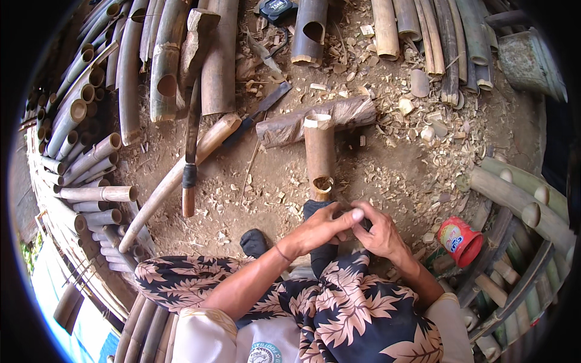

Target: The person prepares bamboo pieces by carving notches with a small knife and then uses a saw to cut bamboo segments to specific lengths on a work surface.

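My left hand [327, 228] and my right hand [380, 233] meet above my lap, fingers bent and closed together. A small dark patch shows between them; what they hold, if anything, is too hidden to name. Just beyond, a short bamboo tube [319, 145] lies with its pale, cut far end across a rough split log [281, 132]. A hole [322, 183] is cut in its side close to my hands. Its near end touches a black-covered foot [315, 209], partly behind my left hand. My other black-covered foot [254, 242] rests on the ground to the left.
On the left lie a long-bladed knife with a wooden handle [189, 199], a curved bamboo pole [175, 175] and a dark blade [272, 100]. Stacked bamboo tubes [100, 193] line the left side. A red container [461, 242] sits at right; wood chips cover the dirt. A tape measure [277, 10] lies far off.
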The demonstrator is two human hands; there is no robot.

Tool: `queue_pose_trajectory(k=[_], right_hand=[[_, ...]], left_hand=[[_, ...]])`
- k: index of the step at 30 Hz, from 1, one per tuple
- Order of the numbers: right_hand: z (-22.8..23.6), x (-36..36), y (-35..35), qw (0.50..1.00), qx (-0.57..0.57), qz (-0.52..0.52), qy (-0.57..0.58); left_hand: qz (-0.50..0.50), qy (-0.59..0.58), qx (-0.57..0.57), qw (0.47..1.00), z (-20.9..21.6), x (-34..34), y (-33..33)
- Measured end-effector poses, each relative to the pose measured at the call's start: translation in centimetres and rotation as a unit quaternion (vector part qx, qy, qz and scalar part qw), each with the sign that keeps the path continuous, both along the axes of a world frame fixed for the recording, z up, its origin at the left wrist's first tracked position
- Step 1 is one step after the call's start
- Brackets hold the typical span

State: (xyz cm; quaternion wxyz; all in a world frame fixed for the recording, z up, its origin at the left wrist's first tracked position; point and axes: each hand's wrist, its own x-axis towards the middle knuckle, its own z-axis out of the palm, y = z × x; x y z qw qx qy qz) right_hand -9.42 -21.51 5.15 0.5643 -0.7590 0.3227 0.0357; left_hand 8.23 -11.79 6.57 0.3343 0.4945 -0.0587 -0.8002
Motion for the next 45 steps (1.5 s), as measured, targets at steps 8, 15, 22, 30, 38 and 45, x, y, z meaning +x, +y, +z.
queue_pose_trajectory(k=[8, 15, 22, 30, 38, 45], right_hand=[[-1.0, 3.2, -3.5, 0.97, 0.0, 0.152, 0.191], [0.6, 11.1, -7.0, 0.872, -0.141, 0.449, 0.136], [1.0, 9.1, -6.7, 0.923, -0.075, 0.344, 0.158], [2.4, 9.9, -6.6, 0.923, -0.001, 0.31, 0.23], [2.1, 17.9, -5.6, 0.742, -0.204, 0.62, 0.152], [1.9, 12.4, -7.3, 0.724, -0.236, 0.635, 0.13]], left_hand=[[0.218, -0.094, 0.172, 0.956, -5.6, -4.6, -1.6], [0.55, 0.277, 0.082, 0.784, -5.5, -3.6, -0.6], [0.429, 0.053, 0.135, 0.891, -5.4, -3.9, -0.8], [0.339, 0.067, 0.172, 0.923, -4.7, -1.9, -1.3], [0.589, 0.342, 0.114, 0.723, -4.4, -1.9, 0.7], [0.575, 0.415, 0.095, 0.699, -5.0, -7.1, -0.5]])
